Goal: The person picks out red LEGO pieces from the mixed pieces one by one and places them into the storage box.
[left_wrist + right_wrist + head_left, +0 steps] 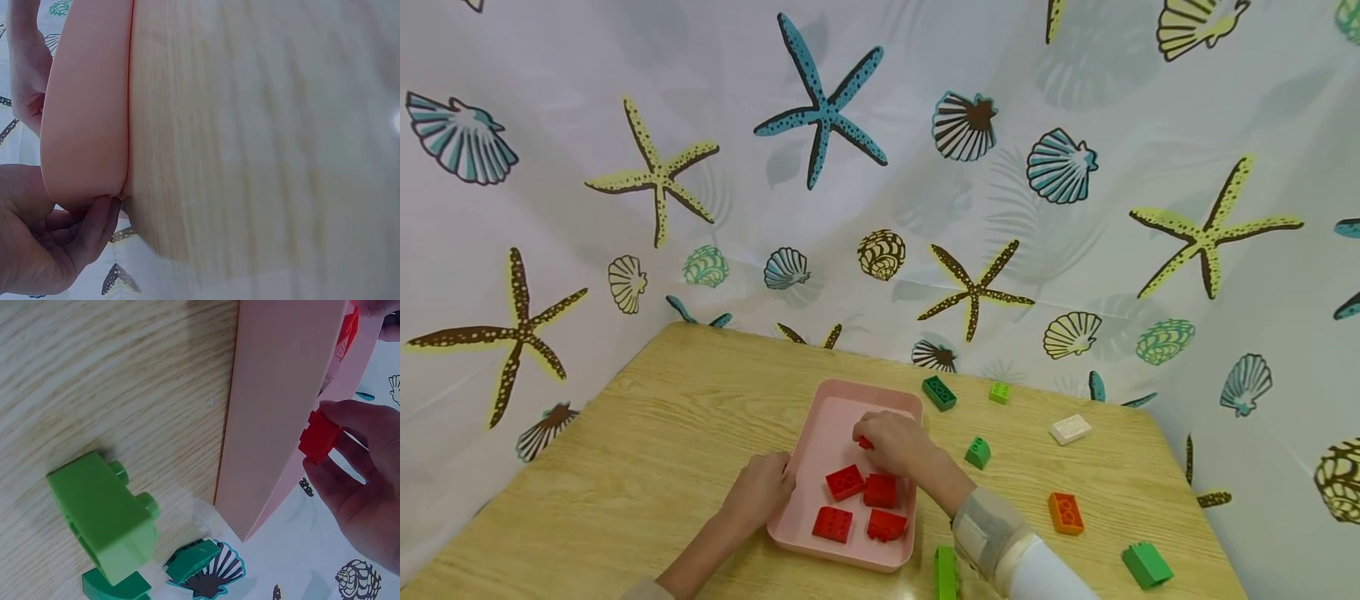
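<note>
A pink tray (805,442) lies on the wooden table with several red toy bricks (832,524) in its near half. My left hand (762,487) grips the tray's left wall; in the left wrist view its fingers (94,228) curl around the outside down to the lower edge. Over the tray's far half, my right hand (895,442) pinches a red toy brick (320,436) between thumb and fingertips. That brick's studs face the tray wall in the right wrist view, while the head view shows only a small part of it below the fingers.
Right of the tray lie green bricks (977,452), a dark green brick (939,393), a small lime brick (999,392), a white brick (1071,429) and an orange brick (1066,512). A long lime brick (946,573) sits near my right forearm. A patterned curtain (880,200) surrounds the table.
</note>
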Tool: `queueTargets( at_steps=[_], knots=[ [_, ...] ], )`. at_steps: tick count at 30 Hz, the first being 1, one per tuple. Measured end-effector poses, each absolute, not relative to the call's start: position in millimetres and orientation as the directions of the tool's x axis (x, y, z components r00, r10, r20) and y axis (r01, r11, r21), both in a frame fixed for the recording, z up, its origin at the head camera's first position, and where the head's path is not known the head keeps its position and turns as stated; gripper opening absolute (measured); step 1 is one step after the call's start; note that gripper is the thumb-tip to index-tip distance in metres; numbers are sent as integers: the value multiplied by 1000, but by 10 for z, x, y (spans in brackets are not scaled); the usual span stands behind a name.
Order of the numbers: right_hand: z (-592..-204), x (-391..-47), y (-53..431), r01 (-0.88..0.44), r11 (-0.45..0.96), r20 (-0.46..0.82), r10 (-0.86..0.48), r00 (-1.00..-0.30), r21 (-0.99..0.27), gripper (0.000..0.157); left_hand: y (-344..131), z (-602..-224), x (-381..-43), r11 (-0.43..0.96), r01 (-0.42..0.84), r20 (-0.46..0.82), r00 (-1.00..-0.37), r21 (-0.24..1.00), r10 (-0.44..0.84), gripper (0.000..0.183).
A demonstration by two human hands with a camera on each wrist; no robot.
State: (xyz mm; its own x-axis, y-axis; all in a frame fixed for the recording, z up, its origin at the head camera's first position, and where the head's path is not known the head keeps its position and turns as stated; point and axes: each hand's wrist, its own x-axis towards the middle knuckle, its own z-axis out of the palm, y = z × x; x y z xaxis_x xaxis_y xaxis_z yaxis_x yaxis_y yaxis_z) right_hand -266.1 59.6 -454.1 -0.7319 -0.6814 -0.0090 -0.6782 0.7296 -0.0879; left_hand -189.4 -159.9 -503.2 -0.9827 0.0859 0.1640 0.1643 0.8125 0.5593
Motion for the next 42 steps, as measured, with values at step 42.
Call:
queueTargets(
  at_steps=[42],
  knots=[
    [-4677,-2669,505,-672,733,-86,-680,-728,-111,15,-1605,-5019,-1894,812,168,162,-982,559,92,24]
  ],
)
